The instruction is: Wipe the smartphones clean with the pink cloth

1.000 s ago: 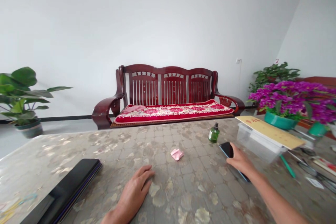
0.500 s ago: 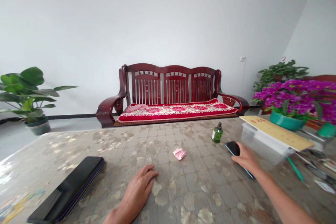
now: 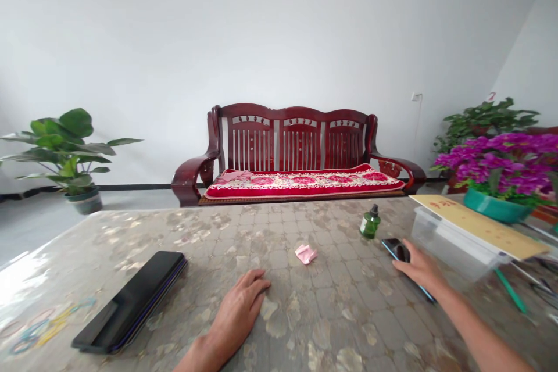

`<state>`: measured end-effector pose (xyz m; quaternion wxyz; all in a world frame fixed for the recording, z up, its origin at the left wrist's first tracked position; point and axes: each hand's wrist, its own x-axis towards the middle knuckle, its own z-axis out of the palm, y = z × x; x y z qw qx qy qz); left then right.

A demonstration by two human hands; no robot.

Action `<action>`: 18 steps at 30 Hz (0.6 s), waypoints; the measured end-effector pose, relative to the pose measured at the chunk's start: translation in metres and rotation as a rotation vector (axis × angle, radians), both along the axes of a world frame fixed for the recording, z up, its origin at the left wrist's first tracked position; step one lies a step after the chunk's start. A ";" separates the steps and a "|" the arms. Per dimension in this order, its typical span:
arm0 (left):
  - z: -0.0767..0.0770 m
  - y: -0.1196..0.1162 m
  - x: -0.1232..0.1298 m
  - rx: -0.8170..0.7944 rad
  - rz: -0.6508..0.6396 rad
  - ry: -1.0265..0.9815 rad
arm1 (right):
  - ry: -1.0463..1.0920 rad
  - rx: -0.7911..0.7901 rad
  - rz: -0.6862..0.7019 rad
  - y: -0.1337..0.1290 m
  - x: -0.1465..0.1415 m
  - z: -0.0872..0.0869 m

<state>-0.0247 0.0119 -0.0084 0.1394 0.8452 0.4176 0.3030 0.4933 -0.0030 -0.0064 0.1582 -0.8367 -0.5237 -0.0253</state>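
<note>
Lower right: right hand (image 3: 420, 268) is gripping phone (image 3: 394, 248); grasp seemingly done, release pending. Left hand (image 3: 239, 304) is resting empty.

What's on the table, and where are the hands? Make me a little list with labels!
Left hand: palm down on the table
Right hand: on the phone, grip unclear
Middle: pink scrap
Near phone: green bottle, upright
Left side: black stack, colored bands
Right side: card on clear box, purple flowers
</note>
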 end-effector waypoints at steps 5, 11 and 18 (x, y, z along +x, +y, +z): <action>0.006 -0.003 0.002 -0.040 0.002 0.017 | 0.045 0.038 0.046 0.005 0.018 -0.015; 0.009 -0.005 0.004 -0.053 0.004 0.012 | 0.059 0.048 0.095 0.009 0.031 -0.026; 0.009 -0.005 0.005 -0.078 0.005 0.008 | 0.079 0.106 0.099 0.012 0.044 -0.038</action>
